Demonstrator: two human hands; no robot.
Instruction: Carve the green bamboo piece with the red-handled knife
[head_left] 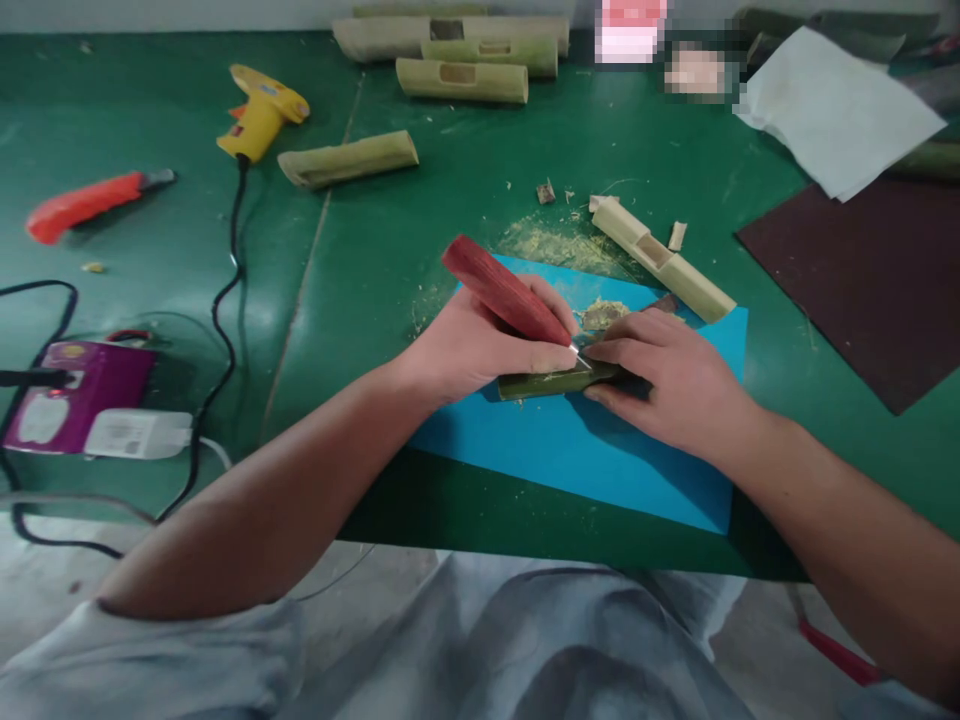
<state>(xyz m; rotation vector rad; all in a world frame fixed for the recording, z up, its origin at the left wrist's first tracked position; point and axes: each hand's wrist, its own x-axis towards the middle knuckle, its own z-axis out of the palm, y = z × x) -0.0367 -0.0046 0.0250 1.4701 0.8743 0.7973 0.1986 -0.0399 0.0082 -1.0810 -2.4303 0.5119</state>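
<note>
My left hand [487,340] is closed around the red handle of a carving knife [506,290]. Its thin metal tip meets the upper side of a dark green bamboo piece [544,383], which lies on a blue sheet [600,450]. With my right hand [664,375] I grip the right end of that bamboo, fingertips close to the blade. My fingers hide part of the bamboo. Just beyond my hands, a pale bamboo piece [694,278] with a rectangular opening rests partly on the sheet, near shavings [606,313].
Several cut bamboo pieces [461,80] lie at the back. To the left are a yellow glue gun [262,112], an orange-handled cutter [90,205], and a purple power box [82,395] with cables. A dark brown sheet [862,290] and white paper [832,110] lie right.
</note>
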